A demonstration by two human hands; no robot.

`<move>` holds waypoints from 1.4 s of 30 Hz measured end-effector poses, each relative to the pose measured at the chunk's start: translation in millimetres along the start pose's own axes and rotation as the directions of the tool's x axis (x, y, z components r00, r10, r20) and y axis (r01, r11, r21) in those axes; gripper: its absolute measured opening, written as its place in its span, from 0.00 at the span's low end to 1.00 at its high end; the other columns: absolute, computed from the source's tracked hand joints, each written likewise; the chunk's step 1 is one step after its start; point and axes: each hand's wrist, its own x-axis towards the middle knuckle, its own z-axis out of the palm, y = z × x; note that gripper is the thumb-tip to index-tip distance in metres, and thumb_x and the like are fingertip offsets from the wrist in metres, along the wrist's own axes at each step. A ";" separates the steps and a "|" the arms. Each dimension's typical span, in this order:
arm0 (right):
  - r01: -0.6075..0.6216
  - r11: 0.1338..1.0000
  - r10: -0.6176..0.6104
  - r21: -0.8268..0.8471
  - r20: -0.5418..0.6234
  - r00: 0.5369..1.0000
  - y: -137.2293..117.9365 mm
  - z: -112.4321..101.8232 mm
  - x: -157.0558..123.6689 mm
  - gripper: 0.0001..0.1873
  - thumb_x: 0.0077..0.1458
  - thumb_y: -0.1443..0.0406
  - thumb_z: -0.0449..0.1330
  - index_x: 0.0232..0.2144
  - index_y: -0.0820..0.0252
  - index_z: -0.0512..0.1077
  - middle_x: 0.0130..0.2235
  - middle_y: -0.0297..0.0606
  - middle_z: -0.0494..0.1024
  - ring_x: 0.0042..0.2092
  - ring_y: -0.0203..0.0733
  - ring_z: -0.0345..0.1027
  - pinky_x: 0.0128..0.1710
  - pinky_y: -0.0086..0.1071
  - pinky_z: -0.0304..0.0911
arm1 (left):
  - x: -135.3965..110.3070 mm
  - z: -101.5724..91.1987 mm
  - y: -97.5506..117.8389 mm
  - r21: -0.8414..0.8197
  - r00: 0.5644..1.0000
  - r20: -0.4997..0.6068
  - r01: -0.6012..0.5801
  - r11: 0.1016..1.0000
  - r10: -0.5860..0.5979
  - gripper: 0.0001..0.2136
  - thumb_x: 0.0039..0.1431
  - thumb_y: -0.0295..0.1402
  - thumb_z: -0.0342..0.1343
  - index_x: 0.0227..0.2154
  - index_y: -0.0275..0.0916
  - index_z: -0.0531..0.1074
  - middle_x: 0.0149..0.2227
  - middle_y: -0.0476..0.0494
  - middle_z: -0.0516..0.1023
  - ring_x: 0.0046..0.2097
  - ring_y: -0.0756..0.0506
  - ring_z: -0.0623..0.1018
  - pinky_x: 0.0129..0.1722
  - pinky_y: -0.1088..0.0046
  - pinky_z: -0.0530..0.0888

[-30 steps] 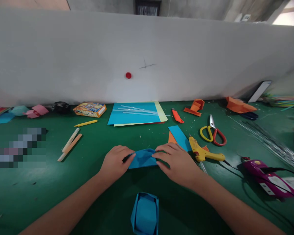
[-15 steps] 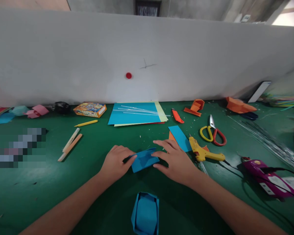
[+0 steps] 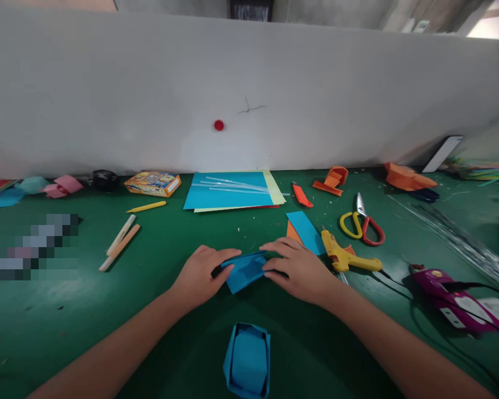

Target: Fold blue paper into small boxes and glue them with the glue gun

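Between my hands is a folded piece of blue paper (image 3: 245,271), its far edge bent upward. My left hand (image 3: 202,275) pinches its left end between thumb and fingers. At the right end, my right hand (image 3: 297,271) grips the paper with its fingertips. Closer to me stands a blue folded paper box (image 3: 248,360), untouched. Beyond my right hand lie a blue paper strip (image 3: 305,231) and a bit of orange paper (image 3: 292,231). A yellow glue gun (image 3: 347,255) rests just right of that hand.
Scissors (image 3: 362,221), an orange cutter (image 3: 302,195) and orange folded paper pieces (image 3: 335,178) lie at the back right. Stacked coloured sheets (image 3: 233,194) sit by the white wall. A purple power strip (image 3: 453,299) with cords is at right; a small box (image 3: 153,183) is back left.
My left fingers have shifted along the paper's far edge, which now stands up more. My right fingertips have closed in on the right end. The other things stay put.
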 end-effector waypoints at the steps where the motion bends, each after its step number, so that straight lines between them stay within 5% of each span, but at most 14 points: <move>1: -0.003 1.000 0.003 0.010 -0.005 1.000 -0.2 -0.2 0.0 0.11 0.66 0.62 0.57 0.43 0.51 0.80 0.59 0.36 0.73 0.60 0.49 0.62 0.58 0.46 0.63 | -0.4 0.6 -0.7 0.007 1.000 0.005 -0.012 1.000 0.012 0.17 0.69 0.37 0.49 0.57 0.46 0.72 0.45 0.45 0.82 0.41 0.44 0.78 0.44 0.64 0.72; 9: 0.074 0.996 -0.074 0.052 0.006 0.997 -1.0 -3.6 -0.6 0.10 0.62 0.60 0.61 0.43 0.53 0.79 0.56 0.39 0.75 0.57 0.48 0.65 0.56 0.43 0.64 | -1.2 3.5 -8.6 0.001 0.971 -0.021 -0.239 0.971 0.239 0.18 0.71 0.30 0.47 0.57 0.52 0.73 0.37 0.47 0.81 0.38 0.47 0.78 0.39 0.68 0.68; 27: 0.042 0.945 -0.032 0.323 -0.037 0.999 3.6 7.3 -0.8 0.08 0.59 0.67 0.65 0.39 0.49 0.81 0.52 0.36 0.76 0.50 0.44 0.70 0.51 0.39 0.67 | -0.4 2.0 -5.5 -0.019 0.958 -0.050 -0.282 0.959 0.281 0.18 0.68 0.26 0.49 0.56 0.48 0.73 0.36 0.48 0.80 0.37 0.48 0.77 0.38 0.69 0.67; 35: -0.009 0.915 0.029 0.403 -0.043 0.999 6.4 10.9 -0.2 0.08 0.59 0.67 0.65 0.40 0.51 0.82 0.51 0.37 0.77 0.50 0.44 0.71 0.51 0.40 0.68 | -0.9 -7.9 2.3 -0.060 0.945 -0.021 -0.327 0.943 0.327 0.20 0.67 0.25 0.48 0.54 0.53 0.74 0.47 0.45 0.78 0.46 0.46 0.77 0.43 0.66 0.68; 42: -0.057 0.907 0.094 0.417 -0.068 0.993 7.0 10.8 4.2 0.07 0.62 0.66 0.63 0.39 0.51 0.81 0.47 0.35 0.81 0.48 0.43 0.74 0.50 0.40 0.68 | -3.1 -13.8 7.8 -0.103 0.953 0.013 -0.300 0.948 0.303 0.17 0.60 0.38 0.58 0.52 0.47 0.75 0.57 0.39 0.72 0.54 0.38 0.74 0.49 0.59 0.70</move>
